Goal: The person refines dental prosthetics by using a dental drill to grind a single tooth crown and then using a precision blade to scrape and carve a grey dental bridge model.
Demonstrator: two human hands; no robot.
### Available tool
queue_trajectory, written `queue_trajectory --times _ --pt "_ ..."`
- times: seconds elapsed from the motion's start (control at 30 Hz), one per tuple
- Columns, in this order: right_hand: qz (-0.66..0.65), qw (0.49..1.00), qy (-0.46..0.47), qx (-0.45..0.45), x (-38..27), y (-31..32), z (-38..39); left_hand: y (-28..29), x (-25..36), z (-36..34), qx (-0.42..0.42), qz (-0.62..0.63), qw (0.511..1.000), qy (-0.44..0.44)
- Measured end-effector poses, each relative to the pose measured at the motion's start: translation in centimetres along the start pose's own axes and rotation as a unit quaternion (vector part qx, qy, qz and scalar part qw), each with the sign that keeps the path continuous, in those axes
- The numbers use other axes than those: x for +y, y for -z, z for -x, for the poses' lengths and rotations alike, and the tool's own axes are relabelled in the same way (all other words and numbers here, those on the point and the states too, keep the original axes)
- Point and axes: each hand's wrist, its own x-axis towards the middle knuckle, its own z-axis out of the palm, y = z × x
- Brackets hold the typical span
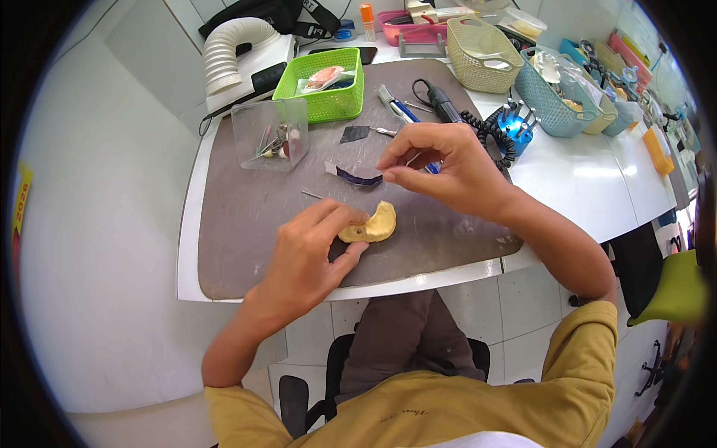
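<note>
My left hand [308, 237] grips a yellow, arch-shaped dental cast [382, 222] at its left end, thumb on the near side and fingers over the far side. The cast rests on the brown mat [246, 224]. Above and to the right, my right hand [455, 166] pinches one end of a thin, dark blue curved strip [357, 179] between thumb and index finger. The strip's other end is pale and points left. Beside my left fingers lies a slim metal rod [311, 194], and a dark square piece [355, 134] lies farther back.
Behind my hands stand a clear box [246, 134] of small tools and a green basket [358, 89]. A rotary handpiece [441, 101] with a coiled cord and a blue bur holder [515, 127] are at the right. More baskets, including a beige one [478, 75], line the back.
</note>
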Motion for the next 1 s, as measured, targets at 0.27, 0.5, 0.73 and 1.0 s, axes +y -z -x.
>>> queue_trajectory --times 0.27,0.5,0.73,1.0 --pt "-0.157 0.981 -0.094 0.065 -0.6 1.1 0.0 -0.7 -2.1 -6.9 -0.018 0.308 0.949 0.062" --pt "-0.184 0.960 -0.174 0.121 0.8 0.4 0.2 -3.2 -3.5 -6.2 -0.006 0.522 0.847 0.106" --pt "-0.265 0.928 -0.254 0.057 0.6 0.7 -0.3 -2.4 -3.6 -6.0 0.026 0.528 0.844 0.089" --pt "-0.298 0.921 -0.251 0.014 0.1 0.5 0.0 -2.2 -3.5 -5.5 0.035 0.466 0.883 0.049"
